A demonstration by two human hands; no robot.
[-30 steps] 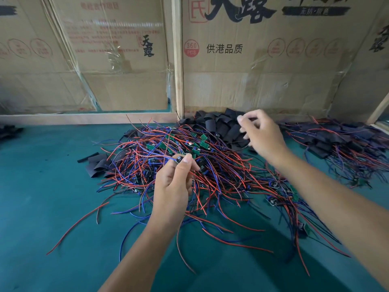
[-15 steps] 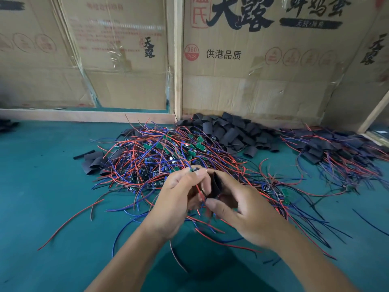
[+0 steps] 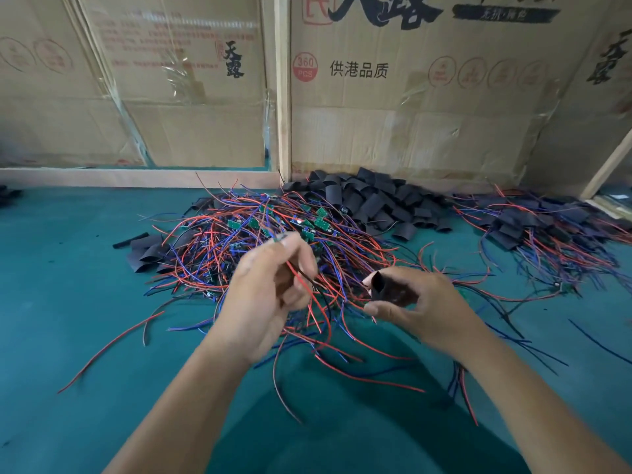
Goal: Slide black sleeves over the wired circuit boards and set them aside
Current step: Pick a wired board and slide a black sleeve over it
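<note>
A: Nearest?
B: Two bare forearms over green table mat. Left hand raised, fingers curled, pinching red and black wires; a blurred green corner of a wired circuit board just above the fingertips. Right hand beside it, apart, thumb and forefinger pinching a black sleeve, open end turned toward the left hand. Board not yet in sleeve.

A: Behind the hands?
B: Tangled heap of wired boards, red and blue leads, small green boards on top. Loose red wire trailing off at left. A few flat black sleeves at heap's left edge.

A: Farther?
B: Pile of empty black sleeves against the back wall, touching the wire heap. At right, separate pile of sleeved boards, wires sticking out.

A: Any containers?
B: Only flattened cardboard cartons standing as a wall, printed with Chinese text and "360 PCS"; nothing seen inside. Wooden post between two of them.
</note>
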